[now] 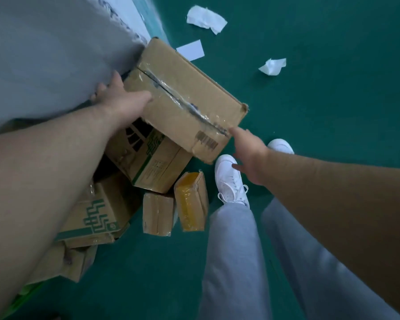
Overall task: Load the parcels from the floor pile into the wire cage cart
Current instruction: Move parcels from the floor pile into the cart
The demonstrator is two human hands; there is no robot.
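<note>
Left hand (123, 100) grips the taped box (183, 88) — right hand (249, 158) spread open, thumb touching it.

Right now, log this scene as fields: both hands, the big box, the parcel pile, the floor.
left hand: grips the large box at its left edge, thumb on top
right hand: open, thumb touching the box's near edge
parcel pile: smaller cardboard boxes below the large box
floor: green, with white paper scraps
wire cage cart: not in view
</note>
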